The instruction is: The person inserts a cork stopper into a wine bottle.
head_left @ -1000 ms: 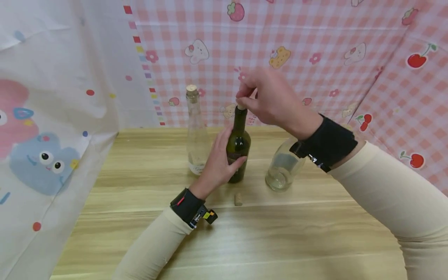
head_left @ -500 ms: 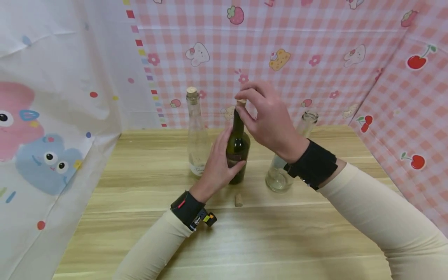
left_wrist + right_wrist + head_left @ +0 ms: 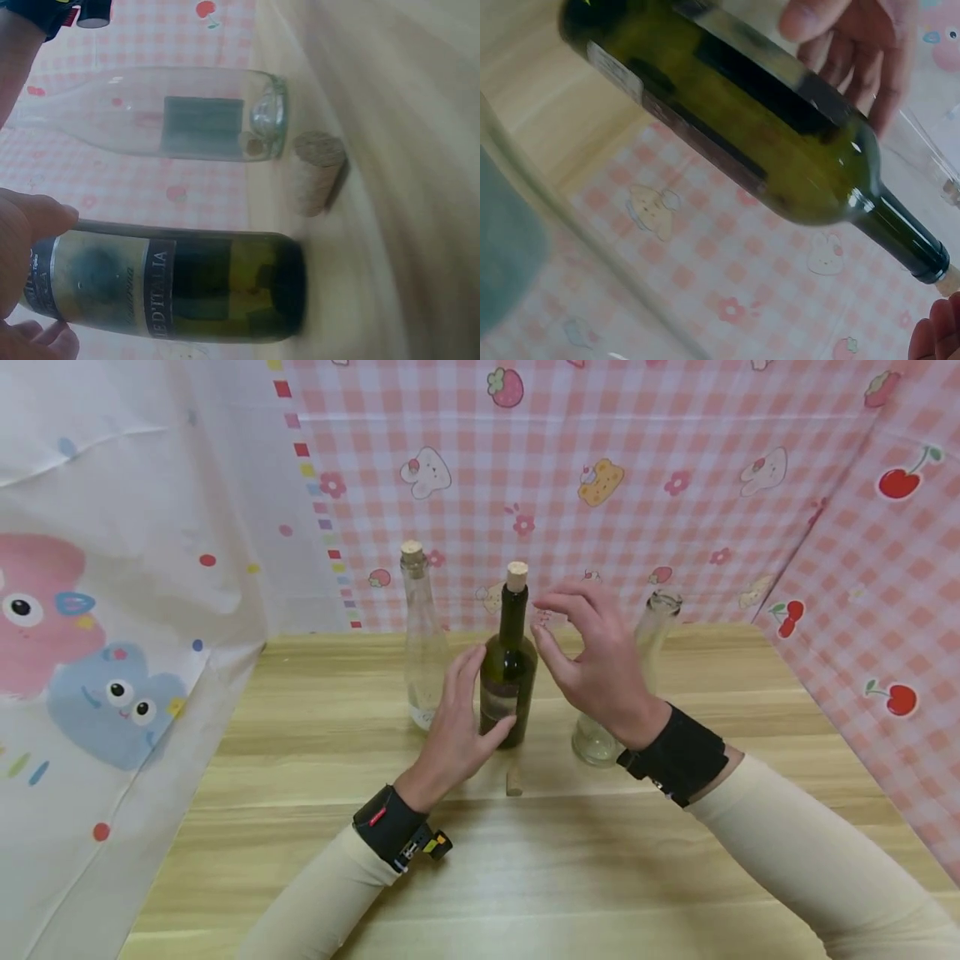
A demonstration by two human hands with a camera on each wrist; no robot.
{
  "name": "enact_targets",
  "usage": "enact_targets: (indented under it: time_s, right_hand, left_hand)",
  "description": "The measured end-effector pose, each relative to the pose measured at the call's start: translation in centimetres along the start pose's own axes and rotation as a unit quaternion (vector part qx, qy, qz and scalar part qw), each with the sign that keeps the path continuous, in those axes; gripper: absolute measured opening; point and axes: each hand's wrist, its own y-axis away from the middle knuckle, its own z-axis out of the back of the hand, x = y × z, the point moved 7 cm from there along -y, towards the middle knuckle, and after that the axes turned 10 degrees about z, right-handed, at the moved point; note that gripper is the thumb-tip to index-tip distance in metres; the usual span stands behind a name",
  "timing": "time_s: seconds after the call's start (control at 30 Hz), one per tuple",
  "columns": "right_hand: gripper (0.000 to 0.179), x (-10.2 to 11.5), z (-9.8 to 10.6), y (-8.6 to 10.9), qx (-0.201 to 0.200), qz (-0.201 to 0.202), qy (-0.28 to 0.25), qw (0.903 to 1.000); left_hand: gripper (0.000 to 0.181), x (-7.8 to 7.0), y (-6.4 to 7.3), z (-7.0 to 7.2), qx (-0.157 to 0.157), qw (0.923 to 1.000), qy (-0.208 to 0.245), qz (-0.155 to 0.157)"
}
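A dark green wine bottle (image 3: 510,664) stands upright on the table, a cork (image 3: 517,577) sticking up out of its mouth. Beside its left side is my left hand (image 3: 453,722), fingers extended and thumb apart, loosely around the label; the left wrist view shows that label on the bottle (image 3: 210,289). My right hand (image 3: 600,668) hovers just right of the bottle's neck, thumb and fingers spread with nothing between them. In front of the bottle a loose cork (image 3: 513,782) stands on the wooden table (image 3: 555,868).
To the left stands a clear bottle (image 3: 422,635) with a cork (image 3: 412,555) in its mouth. Another clear bottle (image 3: 595,743), uncorked, is at the right, partly behind my right hand and wrist. A pink checked cloth (image 3: 637,543) hangs behind the table.
My right hand has let go of the cork atop the green bottle and moved down and right. My left hand has loosened and drawn slightly away from the bottle.
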Motion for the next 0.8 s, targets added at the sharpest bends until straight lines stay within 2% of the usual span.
enact_targets:
  time_s: [0.17, 0.4, 0.63, 0.8]
  right_hand:
    - [0.025, 0.2, -0.5, 1.6, 0.006, -0.002, -0.008, 1.0]
    - [0.024, 0.3, -1.4, 3.9, 0.024, -0.024, -0.026, 0.9991]
    - [0.023, 0.4, -2.2, 6.0, 0.029, -0.049, -0.036, 0.9978]
    - [0.023, 0.6, -2.8, 7.2, 0.039, -0.064, -0.041, 0.9964]
  left_hand:
    - [0.102, 0.1, 1.2, 0.1, -0.003, 0.9998, -0.019, -0.001]
    - [0.092, 0.7, 2.9, -0.3, 0.004, 1.0, -0.006, 0.005]
    - [0.083, 1.9, 4.3, -0.5, 0.027, 0.9985, 0.002, 0.047]
    - [0.081, 2.2, 5.0, -0.3, 0.024, 0.9985, 0.013, 0.048]
